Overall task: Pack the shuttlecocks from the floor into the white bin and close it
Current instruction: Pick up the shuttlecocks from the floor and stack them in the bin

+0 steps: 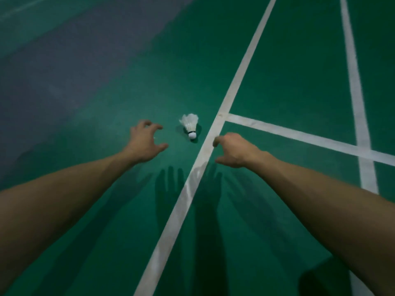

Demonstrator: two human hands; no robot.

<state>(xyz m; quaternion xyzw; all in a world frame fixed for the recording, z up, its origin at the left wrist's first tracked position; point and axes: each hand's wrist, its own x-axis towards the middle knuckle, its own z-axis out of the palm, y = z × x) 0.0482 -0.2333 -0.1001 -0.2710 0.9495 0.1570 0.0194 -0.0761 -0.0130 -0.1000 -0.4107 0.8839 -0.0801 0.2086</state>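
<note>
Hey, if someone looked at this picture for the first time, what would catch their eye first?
A lone white feather shuttlecock lies on the dark green court floor, just left of a long white line, cork end toward the camera. Two bare arms reach in from the bottom, the left hand and right hand flanking it with curled fingers, neither touching it.

Dim green court floor (288,60) crossed by white lines (241,73), perhaps a greyish strip (64,60) far left.
</note>
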